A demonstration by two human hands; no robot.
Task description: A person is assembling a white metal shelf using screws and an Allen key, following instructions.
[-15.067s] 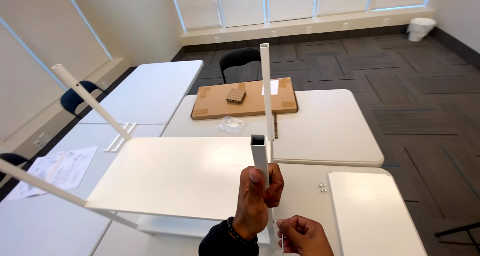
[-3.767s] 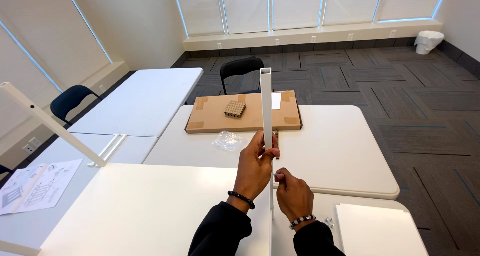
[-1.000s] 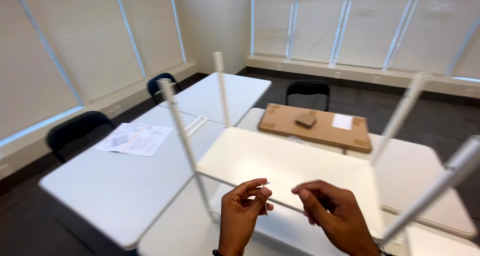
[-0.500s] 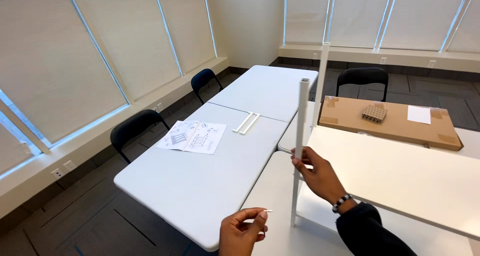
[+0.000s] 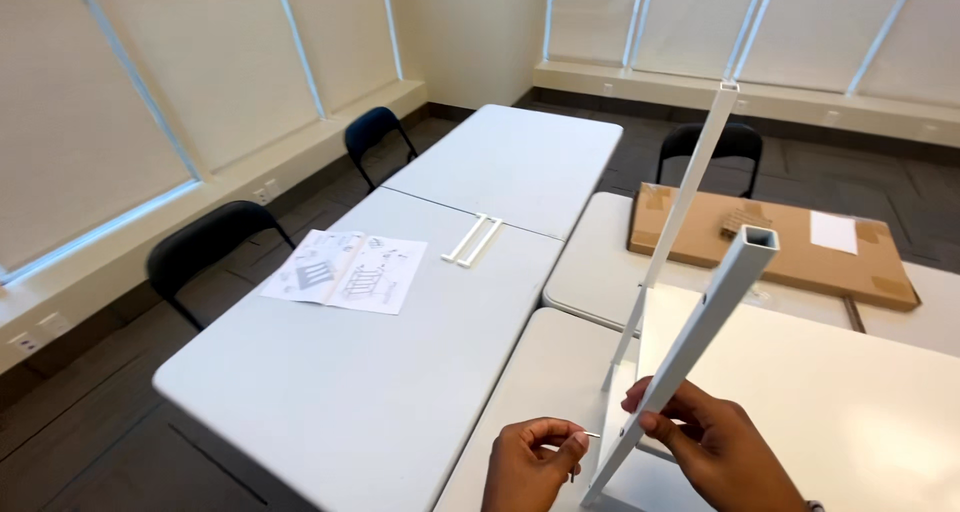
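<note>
The left hand (image 5: 532, 462) pinches a thin screw (image 5: 590, 435) at 6 o'clock, the right hand (image 5: 705, 442) grips the tilted leg (image 5: 690, 347); the leg may lean further and the screw slip.

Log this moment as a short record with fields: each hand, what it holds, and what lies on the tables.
left hand: pinches a small thin metal pin
right hand: grips a white square tube leg, tilted
white panel: beside the right hand
left table: instruction sheets, two white bars
far table: flat cardboard box
</note>
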